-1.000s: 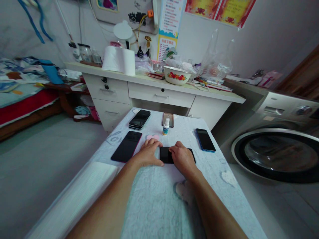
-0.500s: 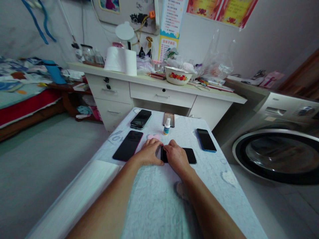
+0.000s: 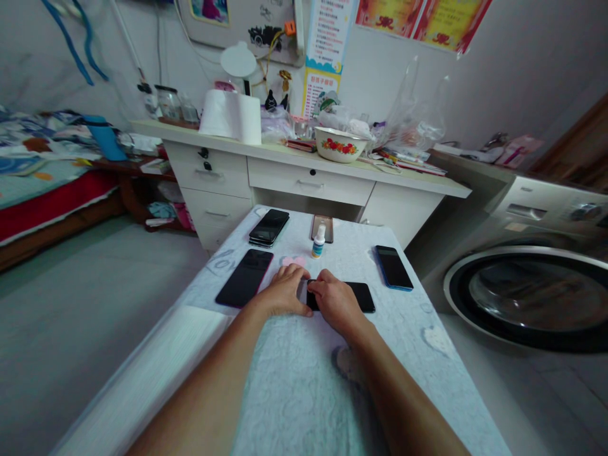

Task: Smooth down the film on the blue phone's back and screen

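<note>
A black smartphone (image 3: 363,297) lies face up, crosswise on the cloth-covered table (image 3: 294,380). My left hand (image 3: 286,292) spans its left end, thumb at the near corner and fingers at the far corner. On the glass near that end rests my right hand (image 3: 336,303), its fingers curled together and pressed down; what they hold, if anything, is hidden. A larger dark tablet-like device (image 3: 244,278) with a pinkish edge lies left of my left hand. Just beyond my fingers is a flat pink piece (image 3: 293,260), and behind it stands a small white spray bottle (image 3: 318,242).
Several stacked phones (image 3: 268,227) lie at the far left of the table, a brownish phone or case (image 3: 326,228) at the far edge, and a blue-edged phone (image 3: 394,267) at the right. A white desk (image 3: 304,171) stands behind, a washing machine (image 3: 536,221) to the right.
My right hand's fingers have shifted slightly on the glass near the phone's left end. My left hand and the phone stay in place.
</note>
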`<state>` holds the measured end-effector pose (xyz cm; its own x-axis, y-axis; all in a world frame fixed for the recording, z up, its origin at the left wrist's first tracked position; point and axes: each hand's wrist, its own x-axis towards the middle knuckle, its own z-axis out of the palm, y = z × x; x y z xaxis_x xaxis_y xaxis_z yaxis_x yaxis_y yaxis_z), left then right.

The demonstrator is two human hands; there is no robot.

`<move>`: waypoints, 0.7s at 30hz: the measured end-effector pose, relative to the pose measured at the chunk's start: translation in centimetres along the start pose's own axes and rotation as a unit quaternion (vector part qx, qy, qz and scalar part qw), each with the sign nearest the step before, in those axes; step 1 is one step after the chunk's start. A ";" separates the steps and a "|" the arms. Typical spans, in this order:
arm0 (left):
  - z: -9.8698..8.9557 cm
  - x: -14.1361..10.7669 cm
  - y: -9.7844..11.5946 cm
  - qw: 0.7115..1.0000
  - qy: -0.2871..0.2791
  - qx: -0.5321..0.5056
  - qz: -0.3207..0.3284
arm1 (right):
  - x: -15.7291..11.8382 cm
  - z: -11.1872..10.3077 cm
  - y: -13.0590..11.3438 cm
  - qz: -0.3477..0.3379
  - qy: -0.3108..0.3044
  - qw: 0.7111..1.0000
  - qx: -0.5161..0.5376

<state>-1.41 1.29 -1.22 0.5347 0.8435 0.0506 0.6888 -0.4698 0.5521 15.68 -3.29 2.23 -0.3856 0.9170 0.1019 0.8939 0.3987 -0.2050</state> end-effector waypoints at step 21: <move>0.0 0.0 0.1 1.000 0.002 0.007 0.004 | 0.8 0.5 -0.5 0.047 0.008 0.999 -0.020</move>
<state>-1.35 1.25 -1.15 0.5379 0.8410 0.0582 0.6920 -0.4800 0.5392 14.85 -2.79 1.93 -0.2968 0.9498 0.0989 0.9344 0.3102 -0.1753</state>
